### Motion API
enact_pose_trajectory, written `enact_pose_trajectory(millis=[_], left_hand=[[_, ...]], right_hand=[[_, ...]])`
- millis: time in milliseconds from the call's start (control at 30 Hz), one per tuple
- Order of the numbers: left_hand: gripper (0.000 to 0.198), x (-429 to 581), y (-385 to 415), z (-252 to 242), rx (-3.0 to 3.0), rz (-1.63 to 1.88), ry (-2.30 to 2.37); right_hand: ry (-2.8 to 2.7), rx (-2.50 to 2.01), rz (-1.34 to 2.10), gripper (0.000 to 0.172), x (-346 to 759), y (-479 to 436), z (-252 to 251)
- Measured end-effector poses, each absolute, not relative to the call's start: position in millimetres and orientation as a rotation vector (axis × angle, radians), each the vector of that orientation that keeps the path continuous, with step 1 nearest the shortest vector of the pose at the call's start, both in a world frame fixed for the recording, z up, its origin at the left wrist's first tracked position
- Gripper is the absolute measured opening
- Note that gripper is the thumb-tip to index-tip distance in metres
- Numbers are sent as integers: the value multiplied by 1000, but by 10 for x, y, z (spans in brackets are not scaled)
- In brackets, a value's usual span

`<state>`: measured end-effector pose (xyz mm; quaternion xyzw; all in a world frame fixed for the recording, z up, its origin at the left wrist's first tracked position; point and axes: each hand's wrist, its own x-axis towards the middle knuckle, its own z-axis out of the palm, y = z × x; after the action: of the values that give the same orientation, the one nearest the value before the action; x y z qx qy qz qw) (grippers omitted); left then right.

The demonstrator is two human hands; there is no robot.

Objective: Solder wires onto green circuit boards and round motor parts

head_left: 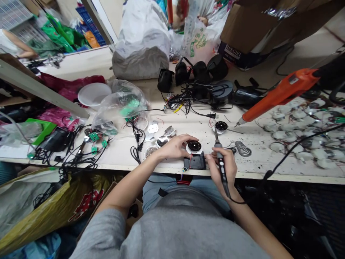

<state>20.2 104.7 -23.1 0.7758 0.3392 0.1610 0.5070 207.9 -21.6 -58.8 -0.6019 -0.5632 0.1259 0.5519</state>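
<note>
My left hand (174,146) grips the edge of a round black speaker disc on a white ring (194,146), which lies just above a small black plastic housing (194,162) with red and blue wires. My right hand (222,167) is closed around a black pen-style soldering iron (220,158), its thin tip pointing up and away beside the disc. The iron's tip touches nothing I can make out. A second black disc on a white ring (221,126) lies farther along the bench. Several silver metal plates (159,135) lie to the left of my left hand.
A long white workbench (258,169) holds an orange electric screwdriver (280,95), a heap of white wired parts (304,126), black speaker housings (194,70), tangled black cables (185,99), green circuit boards (94,136) and plastic bags (121,104). A co-worker's arm (18,45) shows at the upper left.
</note>
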Motion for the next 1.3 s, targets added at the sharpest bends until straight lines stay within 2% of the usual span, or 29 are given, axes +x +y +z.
enact_pose_trajectory(millis=[433,567,633,733,800,933,1067,1300], left_hand=[[57,151,991,-344,1997,479,734],[60,101,819,-252,2068,559,960],[50,91,668,-192,1982,634,1142],[20,145,406,-153,1684,687,1260],[14,226,258,-177,1481,724,1256],[31,374,137,-274,1026,828,1202],[51,382,183,-273,723,782,1111],[52,350,190,-149,658,831,1126]], right_hand=[[-1176,-1541,536,25,1965,67,-620],[-1117,-1559,569,27,1962,94,-611],[-1079,-1571,587,28,1961,100,-616],[-1022,-1589,616,29,1955,104,-628],[-996,-1576,647,30,1946,103,-631],[-979,-1537,672,31,1930,86,-609],[-952,-1506,687,30,1921,57,-577],[-937,-1499,683,29,1893,28,-574]])
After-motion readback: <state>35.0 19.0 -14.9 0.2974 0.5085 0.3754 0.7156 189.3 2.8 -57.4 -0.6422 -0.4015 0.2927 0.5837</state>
